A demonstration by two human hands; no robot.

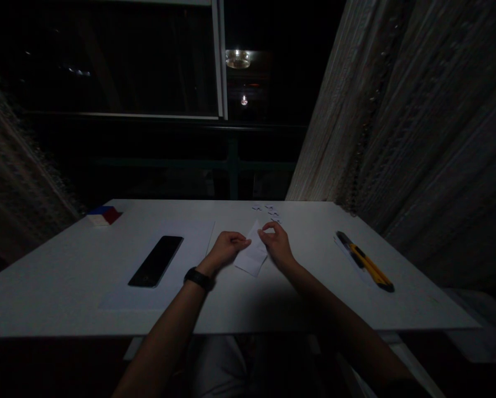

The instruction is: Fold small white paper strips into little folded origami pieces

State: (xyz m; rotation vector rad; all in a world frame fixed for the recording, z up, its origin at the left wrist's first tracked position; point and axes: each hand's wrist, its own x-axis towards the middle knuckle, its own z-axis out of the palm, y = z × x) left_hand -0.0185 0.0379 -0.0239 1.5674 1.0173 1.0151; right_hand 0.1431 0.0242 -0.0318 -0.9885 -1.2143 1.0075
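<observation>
A small folded piece of white paper (pixel 252 258) is held above the white table, near its middle. My left hand (pixel 228 246) pinches its left edge between thumb and fingers; a dark band circles that wrist. On the opposite side, my right hand (pixel 277 243) grips the paper near its upper right edge with thumb and forefinger. The paper's upper end narrows to a point between the hands. Just beyond the fingers lie several small paper pieces with dark marks (pixel 269 208), too small to make out.
A black phone (pixel 156 261) rests on a large white sheet (pixel 198 237) at left. A coloured cube (pixel 104 215) sits at the far left corner. On the right lies a yellow and black utility knife (pixel 366 261). Curtains (pixel 334 110) hang behind the table (pixel 314 221).
</observation>
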